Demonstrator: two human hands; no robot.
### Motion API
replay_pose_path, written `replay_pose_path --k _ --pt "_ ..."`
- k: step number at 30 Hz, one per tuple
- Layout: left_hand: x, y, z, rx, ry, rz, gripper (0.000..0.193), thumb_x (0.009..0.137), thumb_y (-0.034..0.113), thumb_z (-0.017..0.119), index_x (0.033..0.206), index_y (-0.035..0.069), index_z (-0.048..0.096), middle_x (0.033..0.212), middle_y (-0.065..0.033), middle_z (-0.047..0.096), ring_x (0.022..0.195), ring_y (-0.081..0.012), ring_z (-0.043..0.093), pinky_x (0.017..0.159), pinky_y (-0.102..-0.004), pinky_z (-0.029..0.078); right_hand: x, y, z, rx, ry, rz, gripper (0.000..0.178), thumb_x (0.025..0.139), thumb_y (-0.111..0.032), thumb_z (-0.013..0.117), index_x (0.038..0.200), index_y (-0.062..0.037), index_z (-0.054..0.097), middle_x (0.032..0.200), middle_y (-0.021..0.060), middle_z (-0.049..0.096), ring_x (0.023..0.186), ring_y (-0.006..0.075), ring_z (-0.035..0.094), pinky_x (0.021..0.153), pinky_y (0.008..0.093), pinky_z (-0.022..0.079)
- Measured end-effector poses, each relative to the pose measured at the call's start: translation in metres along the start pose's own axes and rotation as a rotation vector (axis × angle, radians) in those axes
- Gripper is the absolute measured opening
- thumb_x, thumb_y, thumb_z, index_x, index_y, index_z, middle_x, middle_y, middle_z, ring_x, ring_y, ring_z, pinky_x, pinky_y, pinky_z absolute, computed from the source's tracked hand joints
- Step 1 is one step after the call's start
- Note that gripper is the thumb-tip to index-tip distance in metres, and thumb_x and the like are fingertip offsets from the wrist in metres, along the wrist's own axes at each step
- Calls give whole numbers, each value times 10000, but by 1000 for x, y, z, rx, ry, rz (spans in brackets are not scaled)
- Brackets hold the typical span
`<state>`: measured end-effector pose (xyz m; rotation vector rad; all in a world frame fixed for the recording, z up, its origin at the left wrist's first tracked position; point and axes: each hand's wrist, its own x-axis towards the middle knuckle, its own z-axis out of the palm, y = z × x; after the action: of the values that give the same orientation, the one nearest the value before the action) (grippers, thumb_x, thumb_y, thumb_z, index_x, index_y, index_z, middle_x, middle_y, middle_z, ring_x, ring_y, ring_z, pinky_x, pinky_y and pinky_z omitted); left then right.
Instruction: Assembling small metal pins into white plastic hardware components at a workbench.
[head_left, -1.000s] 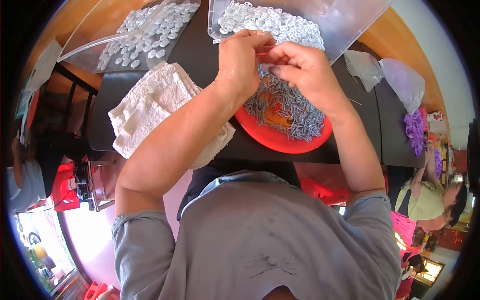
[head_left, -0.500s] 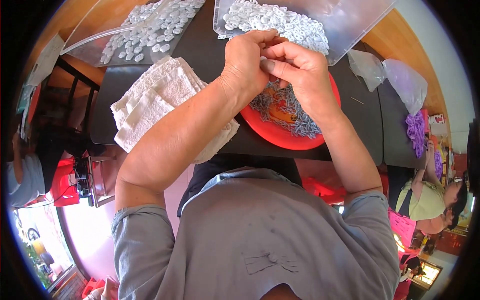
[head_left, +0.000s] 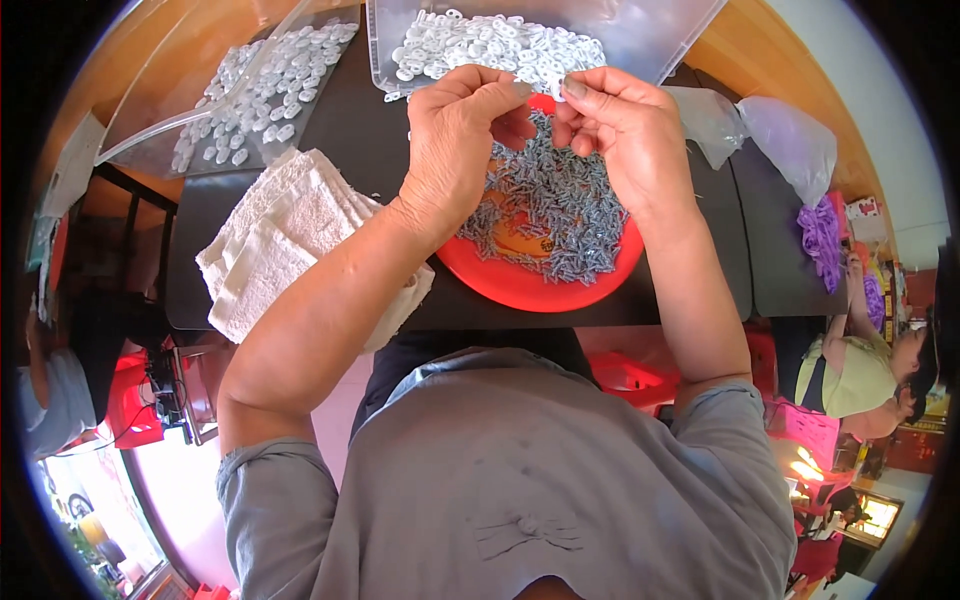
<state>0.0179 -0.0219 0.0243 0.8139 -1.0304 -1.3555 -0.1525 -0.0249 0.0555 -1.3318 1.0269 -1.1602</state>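
Two hands [head_left: 448,150] parted; right fingers [head_left: 592,101] hold one white piece [head_left: 557,89].

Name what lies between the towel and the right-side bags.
The head view shows the left hand, a red plate of grey pieces, and the right hand.

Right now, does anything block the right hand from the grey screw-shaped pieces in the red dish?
Nothing visible does. The right hand, pinching a white piece, appears at the far right of the red dish; the grey screw-shaped pieces toward its near rim lie uncovered.
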Motion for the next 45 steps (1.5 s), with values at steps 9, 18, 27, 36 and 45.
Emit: replay_pose_path --k 9,18,27,36,45 --pt "-2 -2 1 46 -51 55 154 878 118 642 912 -32 632 742 -72 633 657 -132 603 614 -263 491 1 2 -2 -38 -4 -47 171 903 -145 633 950 17 664 740 66 636 625 136 601 544 217 405" --pt "-2 -2 1 53 -64 59 167 884 128 641 930 -32 639 742 -71 639 645 -125 601 600 -255 494 0 2 2 -103 -35 -84 178 900 -161 644 939 11 665 735 52 635 612 118 599 526 209 402" --pt "-2 3 7 4 -109 57 114 838 33 691 917 -35 646 741 -48 631 630 -93 577 564 -226 484 5 -4 -17 -115 -157 -36 197 906 -186 643 942 7 647 734 31 626 614 101 603 508 193 398" --pt "-5 1 6 157 -281 175 263 768 -20 762 1012 -27 666 833 -68 685 710 -82 622 588 -207 506 3 -5 -30 -57 -359 61 240 907 -236 646 889 3 637 701 35 615 551 103 593 446 172 365" --pt "-11 3 12 206 -244 233 295 782 -59 731 1060 -26 639 870 -80 697 792 -112 663 705 -238 551 -2 -7 -28 -42 -341 78 231 920 -228 630 863 -4 633 691 31 611 542 96 588 441 168 362"
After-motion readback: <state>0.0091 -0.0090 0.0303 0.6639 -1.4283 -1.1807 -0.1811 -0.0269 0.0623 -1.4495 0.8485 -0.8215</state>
